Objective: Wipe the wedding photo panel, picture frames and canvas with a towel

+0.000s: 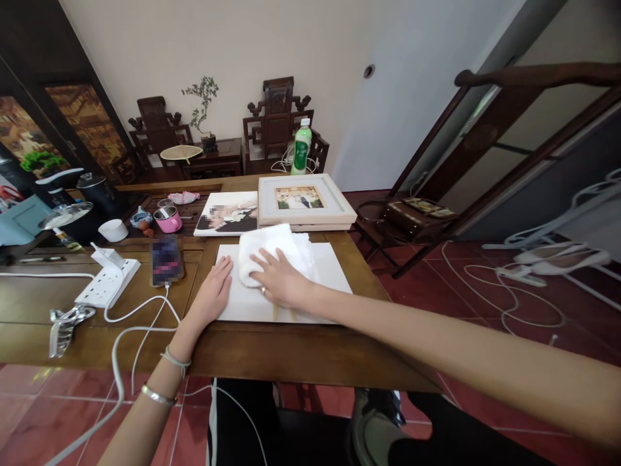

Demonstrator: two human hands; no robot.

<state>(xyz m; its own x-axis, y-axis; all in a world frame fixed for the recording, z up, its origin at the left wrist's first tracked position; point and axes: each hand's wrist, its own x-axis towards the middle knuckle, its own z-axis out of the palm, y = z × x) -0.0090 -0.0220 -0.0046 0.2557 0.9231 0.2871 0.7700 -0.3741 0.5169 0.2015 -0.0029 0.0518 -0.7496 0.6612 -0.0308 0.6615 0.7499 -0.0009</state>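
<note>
A white rectangular panel (334, 262) lies flat near the front edge of the wooden table. On it rests a folded white towel (264, 241). My right hand (279, 277) presses flat on the towel from above, its fingers spread and a ring on one of them. At the panel's left edge lies my left hand (217, 290), fingers stretched out and holding nothing. Behind the panel are a photo print (228, 213) and a white framed picture (310, 213). Part of the panel and towel is hidden under my right hand and forearm.
Left on the table (310, 353) are a phone (166, 259) with a white cable, a power strip (109, 285), a silver clip-like object (68, 327) and a pink cup (168, 220). A green bottle (301, 147) stands behind the frame. A wooden chair (417, 217) is at right.
</note>
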